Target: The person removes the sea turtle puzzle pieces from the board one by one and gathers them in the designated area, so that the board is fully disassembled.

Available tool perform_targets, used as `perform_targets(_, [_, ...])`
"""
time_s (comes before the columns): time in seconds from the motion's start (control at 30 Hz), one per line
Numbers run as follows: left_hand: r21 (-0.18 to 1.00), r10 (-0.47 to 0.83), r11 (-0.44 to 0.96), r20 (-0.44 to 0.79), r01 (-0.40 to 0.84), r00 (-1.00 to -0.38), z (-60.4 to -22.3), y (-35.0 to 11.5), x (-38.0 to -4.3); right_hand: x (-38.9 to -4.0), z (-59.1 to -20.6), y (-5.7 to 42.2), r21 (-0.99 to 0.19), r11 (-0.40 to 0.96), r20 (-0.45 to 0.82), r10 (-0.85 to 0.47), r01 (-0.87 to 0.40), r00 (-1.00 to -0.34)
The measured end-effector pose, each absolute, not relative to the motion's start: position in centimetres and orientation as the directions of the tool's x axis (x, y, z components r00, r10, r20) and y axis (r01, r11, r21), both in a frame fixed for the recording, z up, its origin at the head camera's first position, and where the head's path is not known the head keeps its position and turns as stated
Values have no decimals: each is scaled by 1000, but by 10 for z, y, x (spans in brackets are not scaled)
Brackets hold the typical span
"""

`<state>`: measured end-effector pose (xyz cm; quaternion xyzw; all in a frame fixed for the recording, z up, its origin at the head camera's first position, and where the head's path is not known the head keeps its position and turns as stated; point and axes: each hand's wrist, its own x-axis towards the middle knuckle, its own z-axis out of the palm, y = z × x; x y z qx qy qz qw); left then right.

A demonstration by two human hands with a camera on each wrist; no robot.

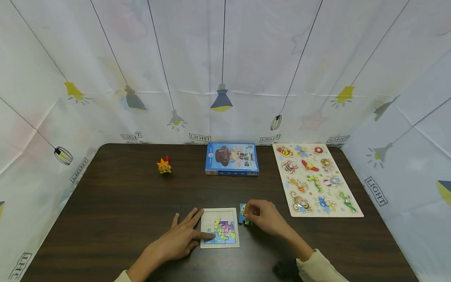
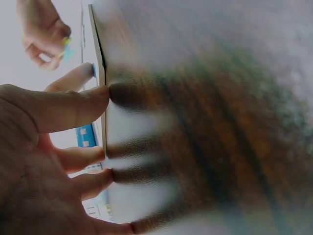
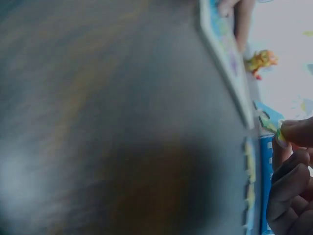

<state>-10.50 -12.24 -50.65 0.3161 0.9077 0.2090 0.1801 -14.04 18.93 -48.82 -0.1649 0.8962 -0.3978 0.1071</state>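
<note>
A small jigsaw board (image 1: pixel 219 210) with a pale frame lies near the table's front, its lower part filled with blue, green and purple pieces. My left hand (image 1: pixel 176 239) rests at its left edge, fingers spread and straight, one fingertip on the blue pieces. Just right of the board, my right hand (image 1: pixel 266 217) pinches a jigsaw piece (image 3: pixel 269 117) between thumb and finger; the piece looks blue with green and yellow. Loose jigsaw pieces (image 3: pixel 250 181) lie on the table below that hand, which partly covers them in the head view.
A blue box (image 1: pixel 231 159) lies at the table's back edge, and an orange toy figure (image 1: pixel 164 166) stands to its left. At the right lies a large board of cartoon insects (image 1: pixel 318 180). A dark object (image 1: pixel 284 270) sits by the right sleeve.
</note>
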Motion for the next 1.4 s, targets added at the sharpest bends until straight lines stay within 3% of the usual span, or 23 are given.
perform_targets(0.6, [508, 655, 707, -208, 492, -726, -500, -121, -102, -131, -496, 183, -638, 737, -36, -316, -222, -948])
perform_targets(1.03, [504, 644, 720, -229, 477, -730, -495, -120, -103, -133, -493, 178, -591, 769, 68, -254, -244, -965])
perform_targets(1.23, [500, 646, 720, -231, 481, -727, -495, -122, -104, -136, -482, 165, -505, 729, 156, -450, -462, -879])
perform_targets(1.4, [498, 652, 714, -219, 492, -726, -496, -124, -104, -139, -482, 145, -388, 682, 112, -633, -620, -766])
